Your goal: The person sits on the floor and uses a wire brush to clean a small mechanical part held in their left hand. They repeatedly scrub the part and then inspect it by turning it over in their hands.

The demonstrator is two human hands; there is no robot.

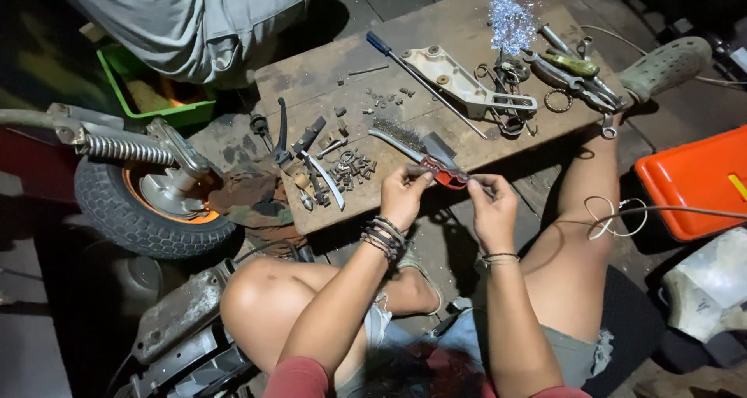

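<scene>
Both the left hand (403, 198) and the right hand (492, 210) pinch a small red-handled tool (445, 176) in closed fingers just above the worktop (436, 36) edge, so a slip could drop it among the loose bolts (352, 167) beyond, or nick a fingertip.

Both hands (447, 199) pinch a small part (436, 172) over the wooden board (436, 40).
</scene>
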